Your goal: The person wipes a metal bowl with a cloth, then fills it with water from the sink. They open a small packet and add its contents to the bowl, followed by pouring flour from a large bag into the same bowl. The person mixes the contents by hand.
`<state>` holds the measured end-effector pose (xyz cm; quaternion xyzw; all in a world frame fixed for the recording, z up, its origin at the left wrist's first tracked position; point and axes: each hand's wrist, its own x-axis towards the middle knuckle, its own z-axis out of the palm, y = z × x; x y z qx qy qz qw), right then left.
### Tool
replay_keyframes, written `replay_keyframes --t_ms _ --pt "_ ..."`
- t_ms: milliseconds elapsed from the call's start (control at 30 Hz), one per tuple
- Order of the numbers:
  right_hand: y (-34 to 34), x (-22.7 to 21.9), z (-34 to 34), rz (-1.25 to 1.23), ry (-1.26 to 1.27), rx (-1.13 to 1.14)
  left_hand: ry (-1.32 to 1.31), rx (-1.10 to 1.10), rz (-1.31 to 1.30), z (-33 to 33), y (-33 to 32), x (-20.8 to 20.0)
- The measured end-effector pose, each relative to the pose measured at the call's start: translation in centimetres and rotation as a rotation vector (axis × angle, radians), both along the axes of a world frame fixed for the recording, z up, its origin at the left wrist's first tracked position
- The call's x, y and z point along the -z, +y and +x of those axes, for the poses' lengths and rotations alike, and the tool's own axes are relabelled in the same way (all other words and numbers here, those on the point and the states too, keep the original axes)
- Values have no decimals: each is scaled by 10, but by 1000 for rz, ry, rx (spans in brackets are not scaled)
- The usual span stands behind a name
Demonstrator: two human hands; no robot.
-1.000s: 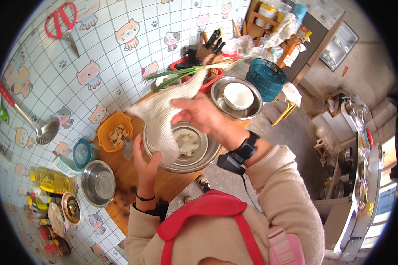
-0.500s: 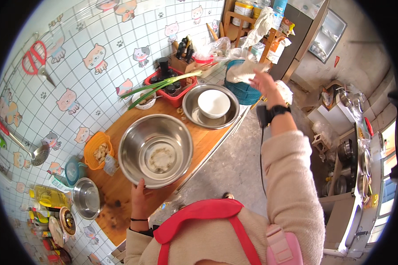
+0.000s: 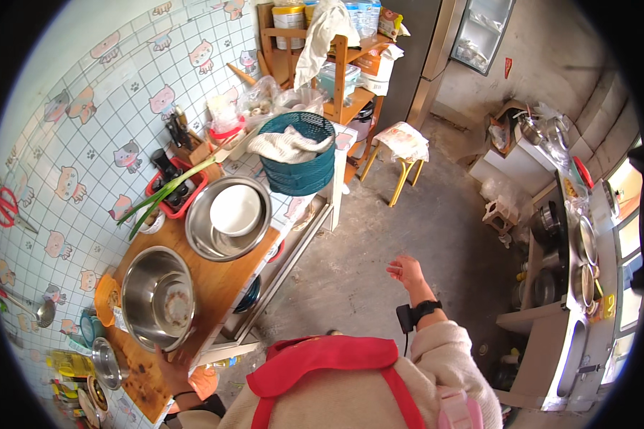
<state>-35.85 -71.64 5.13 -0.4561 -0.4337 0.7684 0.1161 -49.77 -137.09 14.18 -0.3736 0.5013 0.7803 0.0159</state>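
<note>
A large steel basin (image 3: 137,304) sits on the wooden board. My left hand (image 3: 170,375) is at its near rim, one finger against the edge and the others spread alongside, partly in shadow. My right hand (image 3: 406,272) hangs over the floor away from the counter. Its fingers are loosely bent and apart, with nothing in them. Beyond the basin, a smaller steel basin (image 3: 197,239) contains a white bowl (image 3: 235,211). A tall blue-green plastic basket (image 3: 298,175) stands at the counter's far end, with a pale cloth (image 3: 288,145) draped in its mouth.
Green onions (image 3: 166,194) lie across a red basket (image 3: 186,206) by the tiled wall. An orange basket (image 3: 107,300) and small steel bowl (image 3: 107,363) flank the large basin. A covered stool (image 3: 402,143) stands near the wooden shelf (image 3: 340,71). Pots line the right side.
My right hand has left the cloth at the blue-green basket and drawn back over the floor. The view has turned right. My left hand remains at the large basin's rim.
</note>
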Motion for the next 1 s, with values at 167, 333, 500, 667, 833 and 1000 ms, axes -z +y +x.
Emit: replay_keyframes --t_ms 167,333,500,667,833,1000 --pt "43 11 -5 -19 8 99 120 -34 10 -22 -9 20" --pt "68 29 -40 16 -26 21 296 -144 -52 -2 12 10" --pt "116 31 -67 34 -135 48 363 -86 -364 -50 60 -65" --pt "174 16 -84 119 -127 98 834 333 -1187 -99 218 -111" --pt "230 16 -74 133 -82 160 1127 895 -935 -158 425 -114" --pt "321 25 -29 141 -136 239 382 1043 161 -179 645 -92"
